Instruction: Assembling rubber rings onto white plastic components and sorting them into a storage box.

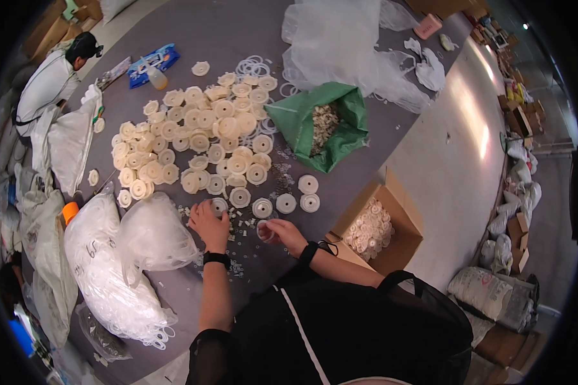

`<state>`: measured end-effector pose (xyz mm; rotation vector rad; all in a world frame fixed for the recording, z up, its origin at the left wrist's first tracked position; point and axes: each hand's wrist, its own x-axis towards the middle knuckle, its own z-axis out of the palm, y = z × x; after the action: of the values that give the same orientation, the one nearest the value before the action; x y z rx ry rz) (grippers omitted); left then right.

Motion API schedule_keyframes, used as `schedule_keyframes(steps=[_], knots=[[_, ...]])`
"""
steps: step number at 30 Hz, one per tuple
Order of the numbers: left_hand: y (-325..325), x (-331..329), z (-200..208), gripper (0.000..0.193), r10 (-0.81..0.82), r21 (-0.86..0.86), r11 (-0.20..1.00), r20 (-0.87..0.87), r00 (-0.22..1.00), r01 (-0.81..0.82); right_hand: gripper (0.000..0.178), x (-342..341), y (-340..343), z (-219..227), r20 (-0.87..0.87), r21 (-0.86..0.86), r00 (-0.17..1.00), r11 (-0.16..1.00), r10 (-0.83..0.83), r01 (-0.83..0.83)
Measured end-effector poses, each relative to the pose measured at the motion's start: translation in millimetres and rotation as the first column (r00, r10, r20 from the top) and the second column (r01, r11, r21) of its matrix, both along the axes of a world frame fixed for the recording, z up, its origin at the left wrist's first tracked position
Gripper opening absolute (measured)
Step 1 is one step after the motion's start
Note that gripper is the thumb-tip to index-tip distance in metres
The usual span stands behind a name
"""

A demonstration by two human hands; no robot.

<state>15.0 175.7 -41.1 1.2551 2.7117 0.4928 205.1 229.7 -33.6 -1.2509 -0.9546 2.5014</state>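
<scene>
My left hand (207, 226) has its fingers curled at the edge of a round cream-white plastic disc (219, 206) on the grey table. Between the thumb and fingers of my right hand (285, 235) is a thin translucent white ring (264, 230), held just above the tabletop. Beyond my hands, several separate discs (262, 208) lie flat with their centre holes showing. A large heap of similar scalloped plastic discs (205, 119) spreads across the middle of the table. Small white clips (241, 226) and tiny rings are scattered between and around my hands.
A green sack (295, 122) of small parts stands open at the far right. An open cardboard box (398, 224) of white parts sits beside the table's right edge. Bulging plastic bags (109, 269) of rings lie at left. Another person (48, 86) works at the far left.
</scene>
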Motion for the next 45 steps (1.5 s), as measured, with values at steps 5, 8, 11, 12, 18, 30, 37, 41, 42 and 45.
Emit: schedule_keyframes(steps=[5,8,11,12,18,30,37,41,42,45], knots=[[-2,2,3,0.049,-0.164,-0.044,0.985,0.024,0.986,0.165,0.032,-6,3,-1,0.024,-0.067,1.0,0.998,-0.002,0.003],[-6,7,8,0.049,-0.059,0.143,0.988,-0.001,0.998,0.059,0.034,-11,4,-3,0.005,-0.106,1.0,0.994,0.018,-0.017],[-18,16,13,0.049,-0.084,0.528,0.836,0.393,0.916,-0.15,0.035,-18,1,1,-0.034,-0.153,0.999,0.988,0.011,-0.016],[-21,24,18,0.049,-0.083,0.53,0.834,0.394,0.915,-0.153,0.034,-21,0,6,-0.08,-0.174,0.997,0.985,-0.023,0.009],[-42,58,50,0.046,-0.415,0.498,0.849,0.426,0.804,0.174,0.029,-31,-18,10,-0.228,0.009,0.973,0.999,0.036,-0.035],[-87,43,20,0.016,-0.167,0.077,0.739,0.983,-0.07,-0.669,0.028,-27,-32,29,-0.178,-0.126,0.984,0.991,0.013,-0.036],[-89,49,46,0.013,-0.268,0.086,0.637,0.957,-0.115,-0.766,0.025,-23,-44,28,-0.216,-0.122,0.956,0.977,-0.198,0.174],[-88,46,49,0.013,-0.329,0.059,0.61,0.926,-0.185,-0.79,0.024,-21,-49,37,-0.294,-0.366,0.894,0.904,-0.339,0.222],[-88,47,55,0.013,-0.361,0.069,0.618,0.91,-0.204,-0.784,0.024,-21,-50,35,-0.295,-0.364,0.891,0.903,-0.345,0.229],[-87,49,53,0.013,-0.336,0.133,0.644,0.934,-0.123,-0.754,0.027,-23,-56,34,-0.268,-0.32,0.86,0.882,-0.435,0.347]])
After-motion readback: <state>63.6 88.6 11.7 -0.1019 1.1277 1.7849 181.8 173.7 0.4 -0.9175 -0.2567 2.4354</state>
